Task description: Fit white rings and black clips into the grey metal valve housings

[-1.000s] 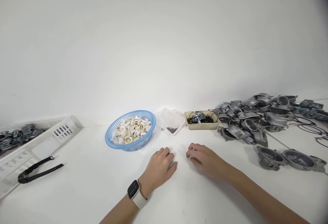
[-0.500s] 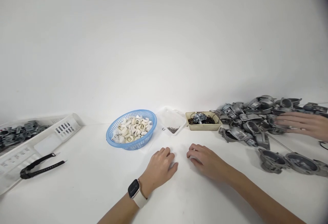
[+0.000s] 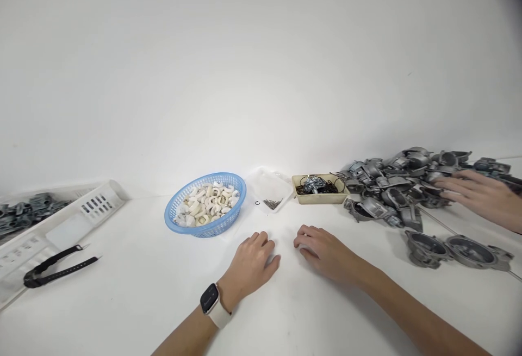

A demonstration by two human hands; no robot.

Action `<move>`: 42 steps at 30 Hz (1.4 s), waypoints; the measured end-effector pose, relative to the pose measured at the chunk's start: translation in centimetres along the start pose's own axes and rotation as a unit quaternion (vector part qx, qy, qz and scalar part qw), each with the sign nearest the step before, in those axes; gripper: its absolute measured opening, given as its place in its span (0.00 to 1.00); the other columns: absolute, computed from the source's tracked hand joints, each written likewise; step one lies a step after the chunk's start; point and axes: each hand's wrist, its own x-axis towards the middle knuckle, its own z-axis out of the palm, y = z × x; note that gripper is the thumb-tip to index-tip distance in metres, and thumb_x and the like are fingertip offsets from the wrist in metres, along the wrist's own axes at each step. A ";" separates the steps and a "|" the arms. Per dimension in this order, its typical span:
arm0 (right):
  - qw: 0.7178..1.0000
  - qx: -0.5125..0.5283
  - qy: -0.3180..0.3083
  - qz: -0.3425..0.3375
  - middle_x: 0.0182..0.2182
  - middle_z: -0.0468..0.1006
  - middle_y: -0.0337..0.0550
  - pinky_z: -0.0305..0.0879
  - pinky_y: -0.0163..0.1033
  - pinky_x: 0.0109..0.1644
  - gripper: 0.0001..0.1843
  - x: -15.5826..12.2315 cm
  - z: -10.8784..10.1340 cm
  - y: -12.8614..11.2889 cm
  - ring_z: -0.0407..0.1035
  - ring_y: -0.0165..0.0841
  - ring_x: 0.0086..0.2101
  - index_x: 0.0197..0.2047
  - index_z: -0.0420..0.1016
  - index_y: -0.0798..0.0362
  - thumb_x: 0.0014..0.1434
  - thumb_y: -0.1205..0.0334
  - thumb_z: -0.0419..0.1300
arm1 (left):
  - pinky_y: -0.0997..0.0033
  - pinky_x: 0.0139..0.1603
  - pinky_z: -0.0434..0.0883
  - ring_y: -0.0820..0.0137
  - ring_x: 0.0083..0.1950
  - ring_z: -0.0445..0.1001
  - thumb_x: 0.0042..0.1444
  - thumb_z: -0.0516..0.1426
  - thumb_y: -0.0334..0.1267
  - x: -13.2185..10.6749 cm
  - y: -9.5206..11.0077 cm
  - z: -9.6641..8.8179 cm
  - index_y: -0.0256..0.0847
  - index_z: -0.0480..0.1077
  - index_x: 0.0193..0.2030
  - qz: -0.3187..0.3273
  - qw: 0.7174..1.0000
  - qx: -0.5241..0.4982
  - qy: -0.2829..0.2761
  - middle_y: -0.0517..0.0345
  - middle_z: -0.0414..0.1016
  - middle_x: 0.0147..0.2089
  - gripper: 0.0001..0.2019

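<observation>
My left hand (image 3: 252,264), with a watch (image 3: 210,299) on its wrist, rests on the white tabletop, fingers loosely bent and thumb apart. Facing it across a small gap, my right hand (image 3: 324,253) lies on the table, also relaxed with bent fingers. I see nothing held in either one. Beyond them stand a blue basket (image 3: 171,223) of white curved pieces, a clear white tray (image 3: 267,182) with small metal pins (image 3: 272,203), and a cream tray (image 3: 322,199) holding black rings and a metal part. A small dark C-shaped clip (image 3: 257,203) lies by the clear tray.
Grey metal castings (image 3: 395,182) are heaped at the right, with two round housings (image 3: 468,250) in front. Another person's hand (image 3: 477,190) reaches over the heap. At the left, a black-strapped watch (image 3: 53,266) lies against a white crate (image 3: 110,198) with dark metal parts.
My view has shifted slightly, so everything sits a little further left. The other person's hand is still at the casting heap, its fingers now lower on the parts. My hands keep their pose.
</observation>
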 end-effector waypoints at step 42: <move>0.999 0.007 0.043 0.021 0.44 0.74 0.42 0.68 0.41 0.42 0.13 2.6 -2.8 0.9 0.72 0.35 0.37 0.45 0.73 0.46 0.70 0.61 0.47 | 0.66 0.38 0.69 0.65 0.41 0.71 0.66 0.54 0.40 0.1 0.0 -0.4 0.42 0.66 0.35 -0.009 1.000 -0.028 0.012 0.57 0.71 0.40 0.08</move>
